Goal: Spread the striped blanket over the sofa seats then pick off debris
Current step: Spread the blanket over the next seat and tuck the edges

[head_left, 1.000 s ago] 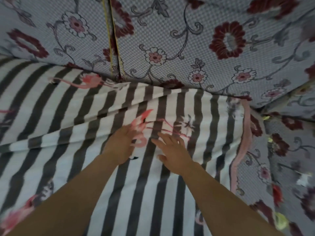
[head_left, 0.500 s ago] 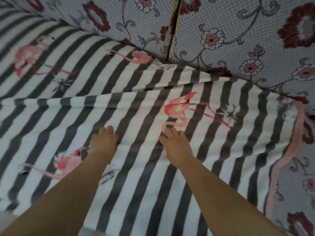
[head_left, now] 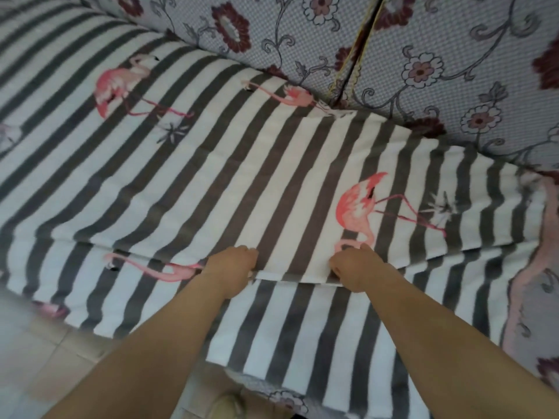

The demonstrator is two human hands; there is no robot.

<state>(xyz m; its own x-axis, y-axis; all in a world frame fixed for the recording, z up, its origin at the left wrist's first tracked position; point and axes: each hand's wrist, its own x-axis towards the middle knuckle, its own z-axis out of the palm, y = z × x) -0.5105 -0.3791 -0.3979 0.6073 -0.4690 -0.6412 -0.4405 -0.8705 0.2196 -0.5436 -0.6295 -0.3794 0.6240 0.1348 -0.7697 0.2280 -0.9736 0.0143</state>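
The striped blanket [head_left: 272, 176] lies across the sofa seats, below the floral backrest [head_left: 453, 55]. At its near fold, the left hand [head_left: 233, 263] and, right of it, the right hand [head_left: 354, 263] each pinch the folded edge, likely to draw it forward and flatten it.

So the striped blanket [head_left: 272, 182] is grey and white stripes with pink flamingos printed here and there, plus a pink border along its right edge. It's lying across the sofa seats [head_left: 526, 313], reaching up to the floral back cushions. There's a fold running across it near the front, where an upper layer overlaps the part that drapes over the seat's front edge. Can't make out any debris on it.
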